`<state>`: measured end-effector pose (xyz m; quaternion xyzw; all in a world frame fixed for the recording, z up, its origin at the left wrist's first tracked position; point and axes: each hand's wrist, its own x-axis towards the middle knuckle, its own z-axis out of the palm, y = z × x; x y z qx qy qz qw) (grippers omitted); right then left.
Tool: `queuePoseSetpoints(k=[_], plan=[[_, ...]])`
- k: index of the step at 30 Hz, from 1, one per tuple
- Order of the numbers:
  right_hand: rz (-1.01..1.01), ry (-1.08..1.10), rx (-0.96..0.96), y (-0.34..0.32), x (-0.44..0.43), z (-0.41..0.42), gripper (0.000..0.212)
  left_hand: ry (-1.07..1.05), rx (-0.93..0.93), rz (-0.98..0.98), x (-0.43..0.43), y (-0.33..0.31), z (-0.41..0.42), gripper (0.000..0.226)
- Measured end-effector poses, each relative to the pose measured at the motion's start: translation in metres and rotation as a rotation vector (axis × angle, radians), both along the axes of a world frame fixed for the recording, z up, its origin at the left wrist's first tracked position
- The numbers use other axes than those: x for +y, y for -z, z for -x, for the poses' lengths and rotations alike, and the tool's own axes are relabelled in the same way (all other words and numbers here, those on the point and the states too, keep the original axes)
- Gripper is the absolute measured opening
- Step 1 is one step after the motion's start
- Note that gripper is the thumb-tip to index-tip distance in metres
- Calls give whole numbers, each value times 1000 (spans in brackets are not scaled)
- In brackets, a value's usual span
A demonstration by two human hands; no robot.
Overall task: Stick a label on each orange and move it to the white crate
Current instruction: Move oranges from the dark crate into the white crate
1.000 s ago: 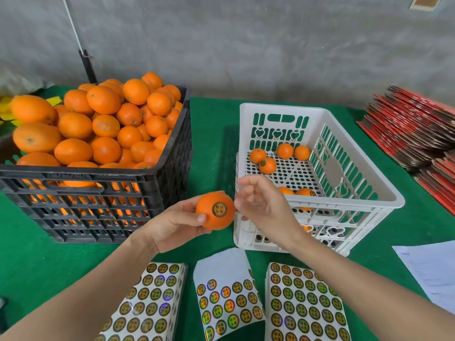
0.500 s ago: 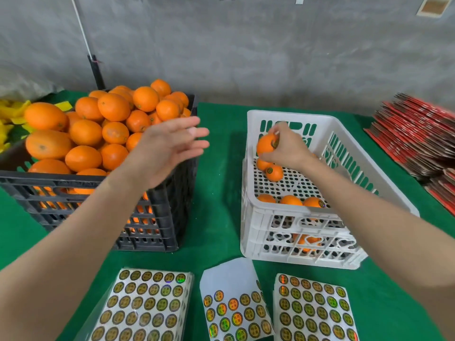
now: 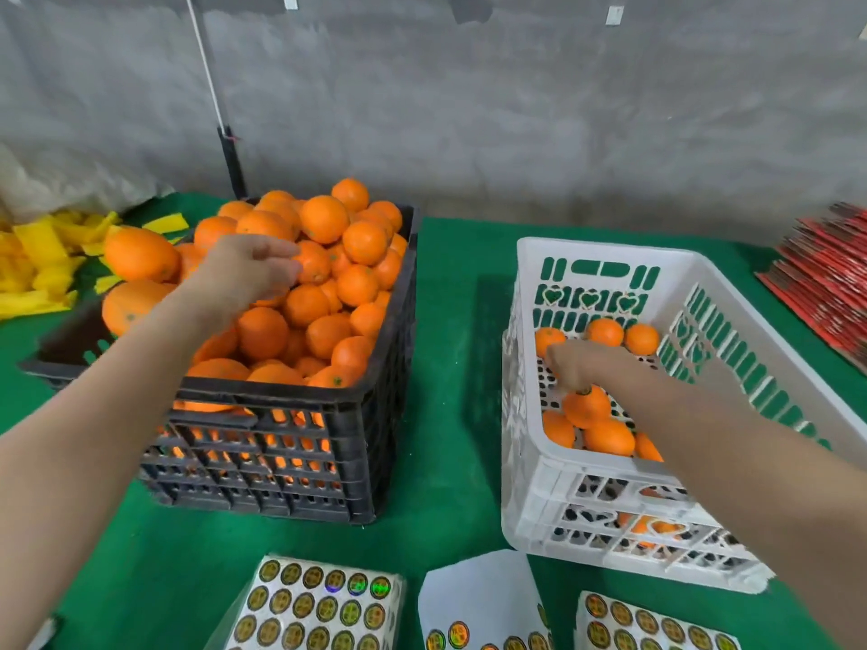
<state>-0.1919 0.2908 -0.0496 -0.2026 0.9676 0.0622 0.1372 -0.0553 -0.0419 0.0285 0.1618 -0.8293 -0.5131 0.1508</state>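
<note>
The black crate (image 3: 300, 401) on the left is heaped with unlabelled oranges (image 3: 323, 218). My left hand (image 3: 248, 269) hovers over the heap, fingers loosely bent, fingertips right beside one orange (image 3: 315, 265), holding nothing. The white crate (image 3: 605, 504) on the right holds several oranges (image 3: 605, 331). My right hand (image 3: 579, 363) reaches down into it, and its fingertips grip the top of a labelled orange (image 3: 589, 408) that lies on the oranges at the near wall. Sticker sheets (image 3: 319, 607) lie along the near edge of the green table.
A curled sticker sheet (image 3: 474, 598) and a third sheet (image 3: 657, 623) lie in front of the white crate. Yellow paper strips (image 3: 42, 260) are piled at far left. Red flat cartons (image 3: 825, 269) are stacked at far right. A grey wall stands behind.
My left hand passed the labelled orange to my right and moved over the black crate's heap. My right hand carried the orange into the white crate and lowered it onto the near pile.
</note>
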Motion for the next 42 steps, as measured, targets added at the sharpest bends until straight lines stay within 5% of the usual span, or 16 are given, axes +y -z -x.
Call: queuePoseSetpoints(k=[2,4,6,9,13,18,23,27,31,35,42], plan=[[137,0,44,-5,-7,-1,8,31,-189,429,-3,6,9,46],[220,29,134,-9,-8,-2,25,98,-416,869,-4,13,12,47],[277,21,218,-12,-7,-9,9,114,-621,1116,-4,22,12,46],[352,25,302,-5,1,-12,50,26,-743,1222,-4,37,16,61],[544,-110,486,-13,0,-33,47,-55,-704,1223,-6,50,24,62],[707,-249,520,-26,-3,-74,40,-115,-543,1071,-13,51,23,49],[968,-486,313,-5,-3,-145,27,-246,-74,639,-5,19,6,57],[593,-466,-176,56,3,-178,34,-238,230,213,34,-13,-24,60],[255,-264,-452,109,7,-178,60,222,402,-280,102,-28,-64,16],[266,-185,-491,119,5,-177,46,355,289,-556,151,11,-83,42],[683,-150,-577,83,12,-169,25,660,-472,-729,175,109,-99,85]])
